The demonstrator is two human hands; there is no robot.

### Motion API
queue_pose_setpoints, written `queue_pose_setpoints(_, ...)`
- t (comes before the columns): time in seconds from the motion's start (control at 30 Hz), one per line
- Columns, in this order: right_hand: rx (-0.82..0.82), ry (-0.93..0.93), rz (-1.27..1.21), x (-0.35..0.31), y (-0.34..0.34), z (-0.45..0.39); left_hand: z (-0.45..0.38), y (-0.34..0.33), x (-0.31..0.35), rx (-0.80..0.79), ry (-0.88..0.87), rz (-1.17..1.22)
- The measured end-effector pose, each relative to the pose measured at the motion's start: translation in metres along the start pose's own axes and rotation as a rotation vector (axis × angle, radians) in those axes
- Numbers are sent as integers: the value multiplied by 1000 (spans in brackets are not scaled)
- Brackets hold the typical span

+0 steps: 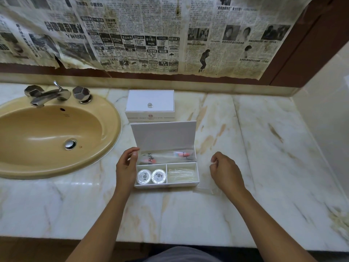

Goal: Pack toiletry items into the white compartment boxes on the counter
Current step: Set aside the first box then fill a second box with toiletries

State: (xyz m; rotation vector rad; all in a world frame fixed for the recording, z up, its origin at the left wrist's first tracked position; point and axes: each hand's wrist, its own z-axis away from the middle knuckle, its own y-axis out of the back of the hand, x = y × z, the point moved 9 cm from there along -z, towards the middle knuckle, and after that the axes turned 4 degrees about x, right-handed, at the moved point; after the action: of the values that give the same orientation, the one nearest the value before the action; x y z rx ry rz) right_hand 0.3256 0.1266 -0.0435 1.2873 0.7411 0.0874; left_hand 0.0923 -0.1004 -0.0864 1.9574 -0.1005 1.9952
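Bathroom: sink [105,118]; faucet [47,95]; marble counter [245,148]

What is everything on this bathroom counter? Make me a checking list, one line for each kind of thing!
Surface: marble counter, pale with brown veins.
Job's things: open white box with lid up; two round packets in the front left compartment; clear-wrapped sticks in the front right; wrapped toothbrush kit in the long back one. Closed white box with a knob behind it.
Clutter: clear plastic wrapper right of the open box.
Hands: left hand touches the open box's left side; right hand pinches the wrapper.
Cables: nothing seen.
Surroundings: tan sink, metal tap, newspaper on the wall.
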Motion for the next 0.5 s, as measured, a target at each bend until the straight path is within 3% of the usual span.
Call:
queue_pose_setpoints(0.2,10,41,-147,-18,10,-1,1,0,0,1,10,3)
queue_pose_setpoints(0.5,-25,277,-217,-81,8,11,2,0,3,-3,18,22)
